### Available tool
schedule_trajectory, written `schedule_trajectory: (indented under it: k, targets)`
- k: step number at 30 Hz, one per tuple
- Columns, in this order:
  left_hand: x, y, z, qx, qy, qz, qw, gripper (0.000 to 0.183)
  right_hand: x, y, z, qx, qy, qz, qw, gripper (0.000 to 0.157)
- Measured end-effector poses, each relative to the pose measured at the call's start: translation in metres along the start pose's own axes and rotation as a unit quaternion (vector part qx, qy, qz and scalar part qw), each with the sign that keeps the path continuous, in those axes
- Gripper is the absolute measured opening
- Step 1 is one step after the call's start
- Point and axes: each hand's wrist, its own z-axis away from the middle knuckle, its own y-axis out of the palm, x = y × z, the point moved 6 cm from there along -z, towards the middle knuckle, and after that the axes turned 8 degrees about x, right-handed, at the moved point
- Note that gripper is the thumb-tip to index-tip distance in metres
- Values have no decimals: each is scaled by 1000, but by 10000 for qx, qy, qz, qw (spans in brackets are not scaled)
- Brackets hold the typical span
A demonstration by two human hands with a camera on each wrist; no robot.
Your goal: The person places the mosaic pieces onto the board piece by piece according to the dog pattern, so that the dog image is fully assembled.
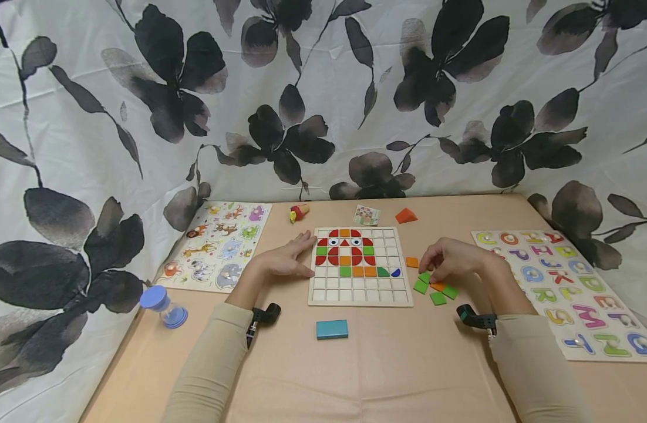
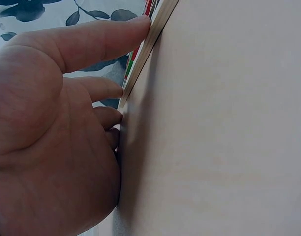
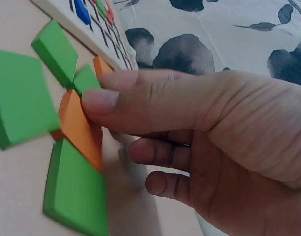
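A white grid board holds coloured tiles set out as a face-like picture with two round eyes. My left hand rests beside the board, its fingers extended. In the left wrist view the thumb and fingertips touch the board's edge. My right hand is over the loose tiles right of the board, thumb and index finger pinching a green square tile, partly hidden by the thumb. Near the fingers lie an orange tile and several other green tiles.
An animal sheet lies left, a letter board right. A blue-capped sand timer stands front left; a teal block lies before the board. Behind are a red-and-yellow toy, a small picture card and orange pieces.
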Motion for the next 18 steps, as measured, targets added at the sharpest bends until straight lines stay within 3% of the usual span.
schedule_trajectory:
  k: [3,6,11,13,18]
  targets:
    - [0,0,0,-16,8,6,10000,97,4,-1,0,-61,-72,76,9999,18]
    - [0,1,1,-30,10,17,10000,97,10,-6,0,-374,-129,42,9992,12]
    - [0,1,1,-35,1,11,10000,97,52,-7,-11,-1123,-691,-408,9904,7]
    - [0,1,0,-31,25,20,10000,96,75,1,-23,-1237,-1000,-493,9860,9]
    - [0,0,0,-15,24,31,10000,97,117,37,-63,-932,-1484,-129,9844,9]
